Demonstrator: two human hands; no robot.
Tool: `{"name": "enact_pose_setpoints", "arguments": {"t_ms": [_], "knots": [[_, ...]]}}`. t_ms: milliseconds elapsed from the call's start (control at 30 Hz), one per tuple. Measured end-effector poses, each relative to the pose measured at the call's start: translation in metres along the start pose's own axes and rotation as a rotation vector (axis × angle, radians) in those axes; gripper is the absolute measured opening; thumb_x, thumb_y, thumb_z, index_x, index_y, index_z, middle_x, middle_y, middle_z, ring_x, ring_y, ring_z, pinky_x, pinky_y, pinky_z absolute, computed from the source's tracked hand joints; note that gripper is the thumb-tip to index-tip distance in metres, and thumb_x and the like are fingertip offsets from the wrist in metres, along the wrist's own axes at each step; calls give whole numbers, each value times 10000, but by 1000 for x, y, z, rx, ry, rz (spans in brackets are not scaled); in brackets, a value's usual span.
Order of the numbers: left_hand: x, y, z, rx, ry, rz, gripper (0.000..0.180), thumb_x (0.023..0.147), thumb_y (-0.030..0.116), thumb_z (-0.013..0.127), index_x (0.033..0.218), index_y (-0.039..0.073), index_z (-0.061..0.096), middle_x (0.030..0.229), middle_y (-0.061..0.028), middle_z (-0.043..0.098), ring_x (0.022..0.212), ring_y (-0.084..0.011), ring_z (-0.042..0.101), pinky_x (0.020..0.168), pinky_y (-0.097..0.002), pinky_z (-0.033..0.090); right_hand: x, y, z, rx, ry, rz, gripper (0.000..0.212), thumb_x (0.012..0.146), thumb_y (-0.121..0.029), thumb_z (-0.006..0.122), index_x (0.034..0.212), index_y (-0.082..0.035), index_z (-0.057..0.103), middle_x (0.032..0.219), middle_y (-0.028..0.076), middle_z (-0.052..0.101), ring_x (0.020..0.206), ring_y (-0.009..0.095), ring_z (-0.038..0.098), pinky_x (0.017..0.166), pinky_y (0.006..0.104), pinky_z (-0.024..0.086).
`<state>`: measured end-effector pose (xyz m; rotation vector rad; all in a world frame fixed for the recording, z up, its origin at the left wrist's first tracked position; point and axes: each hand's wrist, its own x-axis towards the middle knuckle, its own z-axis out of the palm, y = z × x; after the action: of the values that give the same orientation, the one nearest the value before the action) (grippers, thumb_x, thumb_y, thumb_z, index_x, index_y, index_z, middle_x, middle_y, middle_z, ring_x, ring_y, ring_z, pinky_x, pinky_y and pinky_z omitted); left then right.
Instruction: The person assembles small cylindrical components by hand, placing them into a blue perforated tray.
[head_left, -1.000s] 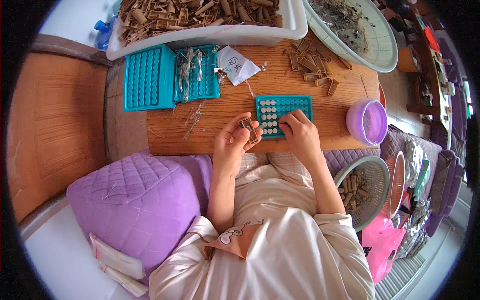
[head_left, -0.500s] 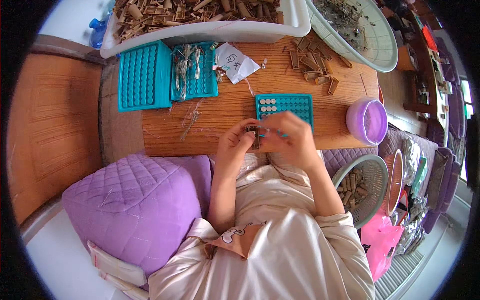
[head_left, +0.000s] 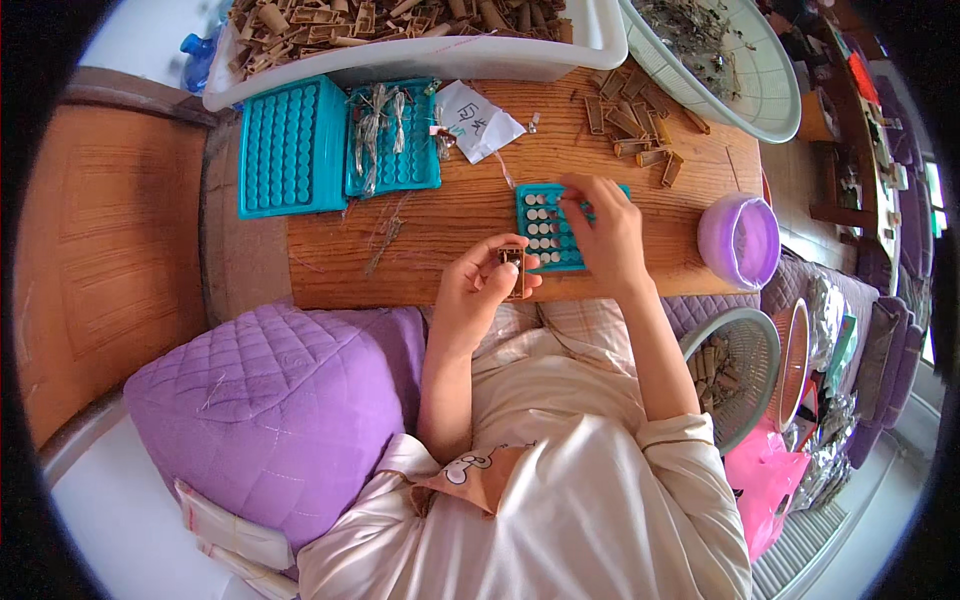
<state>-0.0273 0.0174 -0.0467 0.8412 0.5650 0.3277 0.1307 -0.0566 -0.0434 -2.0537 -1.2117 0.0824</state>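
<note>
My left hand [head_left: 478,280] grips a small brown plastic case [head_left: 510,272], open-topped and box-shaped, its thumb pressed on the inside. The case is just above the table's near edge. To its right, my right hand [head_left: 612,235] reaches over a small teal tray [head_left: 567,262], fingers bent with thumb and forefinger close together; anything between the tips is too small to make out. White round pieces [head_left: 540,228] stand in rows in the left part of that tray, and the hand hides much of the right part.
At the back stands a white bin [head_left: 420,65] of brown cases. Teal trays [head_left: 290,150] sit at left, one bearing wire bundles [head_left: 372,130]. A paper slip [head_left: 475,122], loose brown cases [head_left: 630,120], a green basket [head_left: 770,100] and a purple bowl [head_left: 740,240] are around.
My right hand has moved from beside the case in my left hand to over the teal tray. The left hand still holds the case; more white pieces now show in the tray.
</note>
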Motion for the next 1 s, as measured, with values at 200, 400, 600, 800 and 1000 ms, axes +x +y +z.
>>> {"name": "enact_pose_setpoints", "arguments": {"t_ms": [200,400,600,800,1000], "knots": [[-3,4,6,46,-31,43,258,810,31,441,1061,-23,471,854,-58,567,744,-71,515,652,-193,421,-19,-48,-17,173,-32,-285,215,655,32,593,853,-31,539,760,98,581,658,226,570,590,296,467],[0,-6,3,164,5,72,244,811,35,448,1046,-24,481,816,-31,551,734,-53,501,628,-181,412,-19,-45,-19,203,-175,-260,194,653,12,584,837,-31,545,793,102,586,718,246,574,623,311,467],[3,-4,1,60,-14,31,236,799,103,460,1000,-10,509,865,-86,568,711,-124,554,628,-233,450,-14,-15,-7,157,-38,125,143,711,-51,577,851,-49,547,806,106,590,763,255,565,624,332,458],[4,-7,-2,30,-13,25,224,800,89,449,992,-13,503,829,-113,568,680,-155,573,600,-251,462,-15,1,8,-167,-65,23,154,716,-82,565,864,-50,533,748,90,574,711,263,536,593,350,438],[1,-3,0,25,-31,12,215,821,60,435,1010,-22,495,838,-94,578,702,-115,553,615,-224,440,-15,-22,-9,82,-15,119,231,710,-3,542,936,-38,510,771,119,542,707,274,523,602,346,430]]}}
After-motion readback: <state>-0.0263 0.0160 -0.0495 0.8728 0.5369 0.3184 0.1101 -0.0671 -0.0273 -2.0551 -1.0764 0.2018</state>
